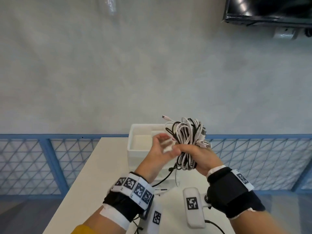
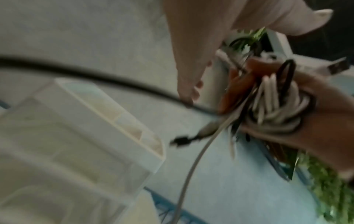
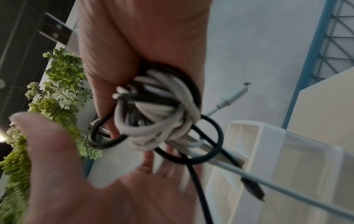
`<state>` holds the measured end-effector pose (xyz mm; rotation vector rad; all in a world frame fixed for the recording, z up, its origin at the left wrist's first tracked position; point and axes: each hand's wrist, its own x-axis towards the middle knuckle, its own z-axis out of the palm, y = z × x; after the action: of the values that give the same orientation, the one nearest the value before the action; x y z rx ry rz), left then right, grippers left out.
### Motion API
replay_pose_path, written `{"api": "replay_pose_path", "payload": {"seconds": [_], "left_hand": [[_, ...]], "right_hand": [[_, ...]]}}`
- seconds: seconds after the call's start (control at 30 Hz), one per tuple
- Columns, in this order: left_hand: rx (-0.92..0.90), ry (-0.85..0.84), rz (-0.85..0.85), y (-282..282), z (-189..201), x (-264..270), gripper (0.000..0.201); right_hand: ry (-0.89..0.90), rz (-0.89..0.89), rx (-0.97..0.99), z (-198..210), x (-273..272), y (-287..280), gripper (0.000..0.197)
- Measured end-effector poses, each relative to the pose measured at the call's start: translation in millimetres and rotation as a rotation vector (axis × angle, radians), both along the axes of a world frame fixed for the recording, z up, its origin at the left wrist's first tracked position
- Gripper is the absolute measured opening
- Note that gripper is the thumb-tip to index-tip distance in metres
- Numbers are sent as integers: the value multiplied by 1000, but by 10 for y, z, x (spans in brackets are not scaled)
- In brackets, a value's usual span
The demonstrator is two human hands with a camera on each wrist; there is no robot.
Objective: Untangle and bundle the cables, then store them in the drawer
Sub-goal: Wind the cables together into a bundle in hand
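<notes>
A: Lowest in the head frame, what do you see of your own arms?

B: Your two wrists with black straps and white tag blocks sit at the bottom centre, over the pale rectangular tabletop, whose left edge runs diagonally toward the lower left corner.

A: And your right hand?

B: Your right hand, just right of centre, is clenched around the waist of a looped bundle of white and black cables. Loops fan up above the fist, and a white cable end with a small metal plug sticks out at the upper left of the bundle. A black tail and a white tail hang below the fist toward the tabletop.

A: Your left hand?

B: Your left hand, left of the bundle, has its fingers spread and relaxed and grips nothing; whether its thumb tip touches the bundle is unclear.

A: What lies beyond?

B: Behind both hands stands a white plastic drawer unit, its top drawer pulled open, the near rim just beyond your left hand. Farther off are a blue lattice railing, left and right, a broad grey floor, and a dark screen at the upper right corner.
</notes>
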<state>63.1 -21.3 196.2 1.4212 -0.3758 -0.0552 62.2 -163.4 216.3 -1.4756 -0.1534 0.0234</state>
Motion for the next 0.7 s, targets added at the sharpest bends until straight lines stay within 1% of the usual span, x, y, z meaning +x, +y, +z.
{"api": "replay_pose_path", "payload": {"seconds": [0.03,0.07,0.1,0.13,0.2,0.23,0.3,0.37,0.43,0.5,0.53,0.63,0.7], "left_hand": [[49,48,-74,-5,-85,-14,57],[81,104,-146,-17,-165,-47,58],[122,139,-208,-9,-268,-50,54],[163,153,-258,4,-318,-72,43],[254,137,-275,85,-387,-79,11],[282,138,-263,142,-396,-70,8],[287,155,-215,266,-357,-40,22],[307,140,-139,429,-277,11,28],[407,87,-40,579,-197,85,30],[486,40,39,656,-131,135,33],[479,40,58,650,-98,147,35],[347,13,83,460,6,138,42],[277,-12,110,319,49,141,46]], "right_hand": [[3,7,18,29,15,-1,16],[9,10,43,52,32,-9,12],[16,6,63,86,44,-19,8],[21,1,81,115,61,-38,5],[23,22,124,166,87,-109,5],[10,53,140,197,83,-157,4],[-18,77,95,221,91,-281,5],[-30,23,-50,203,94,-425,13],[-38,-60,-231,183,97,-537,17],[-63,-101,-326,176,84,-563,16],[-92,-96,-330,181,68,-537,17],[-198,-39,-386,135,24,-407,23],[-212,-22,-426,31,22,-307,26]]}}
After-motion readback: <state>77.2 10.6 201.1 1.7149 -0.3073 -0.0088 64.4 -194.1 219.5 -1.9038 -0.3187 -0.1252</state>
